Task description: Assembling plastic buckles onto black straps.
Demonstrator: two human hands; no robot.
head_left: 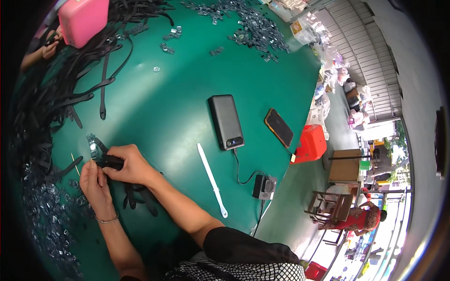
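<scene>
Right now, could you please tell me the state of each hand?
Left hand: at the black item; its grip cannot be told.
Right hand: closed, holding the black item.

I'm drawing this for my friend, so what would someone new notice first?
Probably the bright pink container at the upper left, standing out against the green table. Next, perhaps the white strap lying near the middle, and the tangle of black straps along the left side.

1. Black power bank point(226, 119) lies at centre.
2. Dark phone point(280, 128) lies right of centre.
3. Red plastic container point(311, 143) shows further right.
4. Pink case point(84, 22), upper left.
5. Wooden chair point(344, 208), lower right.
</scene>
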